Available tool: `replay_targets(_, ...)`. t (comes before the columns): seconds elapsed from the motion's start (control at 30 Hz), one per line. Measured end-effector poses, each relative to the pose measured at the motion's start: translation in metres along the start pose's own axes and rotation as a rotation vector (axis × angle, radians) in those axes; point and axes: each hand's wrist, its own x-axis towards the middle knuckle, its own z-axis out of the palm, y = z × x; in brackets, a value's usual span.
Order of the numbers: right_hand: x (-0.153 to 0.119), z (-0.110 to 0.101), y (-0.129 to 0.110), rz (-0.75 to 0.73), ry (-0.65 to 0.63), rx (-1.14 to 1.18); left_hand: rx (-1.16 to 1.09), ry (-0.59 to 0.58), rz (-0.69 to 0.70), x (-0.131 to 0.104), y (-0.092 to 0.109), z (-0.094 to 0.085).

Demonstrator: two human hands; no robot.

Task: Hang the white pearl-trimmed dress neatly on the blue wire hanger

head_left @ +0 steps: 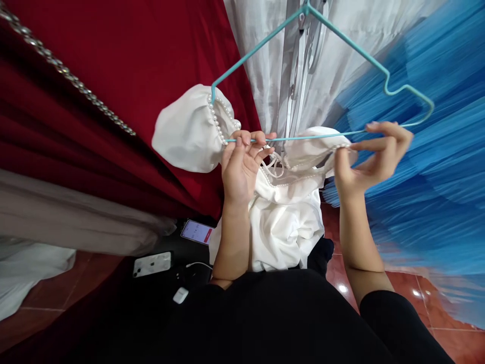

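A turquoise clothes hanger point(259, 49) hangs in front of me. The left puff sleeve point(184, 129) of a white dress point(290, 227), edged with pearl beads, is looped over the hanger's left end. My left hand point(242, 169) has its fingers curled at the hanger's bottom bar, beside that sleeve's beaded edge. My right hand point(375, 159) pinches the beaded edge of the other sleeve point(312, 144) between thumb and finger, just under the bar; this sleeve is off the hanger's right end. Thin white ties point(276, 164) dangle between the hands. The dress body lies bunched below, toward my lap.
Red fabric point(151, 65) with a beaded trim hangs at left, blue tulle point(428, 151) at right, and white curtains point(257, 45) behind a metal rack. Two phones point(152, 264) point(197, 231), a white case point(181, 295) and a cable lie on a black surface at lower left.
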Motion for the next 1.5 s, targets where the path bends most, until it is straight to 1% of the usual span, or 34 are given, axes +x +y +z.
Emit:
replay_targets(0.07,0.002,-0.014,0.014,0.143,0.110,-0.025,0.006,0.007,0.018,0.000,0.007,-0.003)
replay_targets(0.13,0.010,-0.028,0.033,0.321,0.152,0.017,0.012,0.001,0.021,0.000,0.013,-0.007)
replay_targets(0.17,0.017,-0.033,0.043,0.384,0.166,0.040,0.012,-0.003,0.018,0.001,0.015,-0.008)
replay_targets(0.23,0.035,-0.040,0.057,0.442,0.197,0.042,0.008,-0.009,0.011,0.002,0.018,-0.009)
replay_targets(0.3,0.056,-0.044,0.060,0.430,0.198,-0.012,-0.002,-0.012,0.008,0.003,0.018,-0.009)
replay_targets(0.33,0.066,-0.044,0.057,0.413,0.179,-0.038,-0.005,-0.010,0.009,0.003,0.017,-0.009)
replay_targets(0.4,0.084,-0.044,0.042,0.360,0.115,-0.071,0.006,0.000,0.012,0.004,0.016,-0.009)
replay_targets(0.5,0.101,-0.042,0.016,0.255,-0.071,-0.049,0.030,0.011,0.020,0.006,0.015,-0.011)
replay_targets(0.57,0.107,-0.037,0.005,0.207,-0.147,0.007,0.044,0.009,0.021,0.006,0.015,-0.013)
replay_targets(0.7,0.116,-0.013,0.000,0.202,-0.149,0.137,0.051,-0.001,0.014,0.006,0.016,-0.013)
replay_targets(0.8,0.119,0.005,-0.008,0.239,-0.243,0.267,0.037,-0.006,0.012,0.004,0.014,-0.012)
replay_targets(0.87,0.117,0.009,-0.020,0.234,-0.256,0.368,0.028,-0.009,0.011,0.004,0.013,-0.011)
replay_targets(0.9,0.113,0.009,-0.028,0.215,-0.223,0.410,0.023,-0.011,0.008,0.003,0.012,-0.011)
replay_targets(0.97,0.101,0.006,-0.042,0.168,-0.108,0.476,0.022,-0.010,0.005,0.003,0.011,-0.010)
replay_targets(1.0,0.093,0.004,-0.047,0.140,-0.088,0.489,0.026,-0.008,0.004,0.003,0.011,-0.009)
replay_targets(1.03,0.083,0.003,-0.051,0.104,-0.124,0.479,0.032,-0.006,0.003,0.003,0.011,-0.009)
replay_targets(1.07,0.071,0.003,-0.052,0.049,-0.214,0.449,0.036,-0.005,0.003,0.003,0.011,-0.009)
replay_targets(1.13,0.046,0.006,-0.049,-0.092,-0.475,0.326,0.032,-0.007,0.007,0.004,0.011,-0.009)
replay_targets(1.17,0.034,0.010,-0.045,-0.162,-0.577,0.250,0.025,-0.009,0.010,0.004,0.010,-0.010)
replay_targets(1.2,0.023,0.014,-0.040,-0.207,-0.638,0.175,0.022,-0.012,0.012,0.004,0.009,-0.010)
replay_targets(1.27,0.005,0.022,-0.030,-0.226,-0.618,0.074,0.033,-0.021,0.008,0.003,0.008,-0.010)
replay_targets(1.33,-0.005,0.028,-0.024,-0.187,-0.534,0.050,0.070,-0.015,-0.002,0.000,0.008,-0.010)
replay_targets(1.4,-0.009,0.034,-0.023,-0.131,-0.471,0.075,0.143,0.026,-0.013,-0.006,0.011,-0.009)
replay_targets(1.5,-0.012,0.041,-0.031,-0.067,-0.432,0.103,0.328,0.118,-0.022,-0.016,0.023,-0.008)
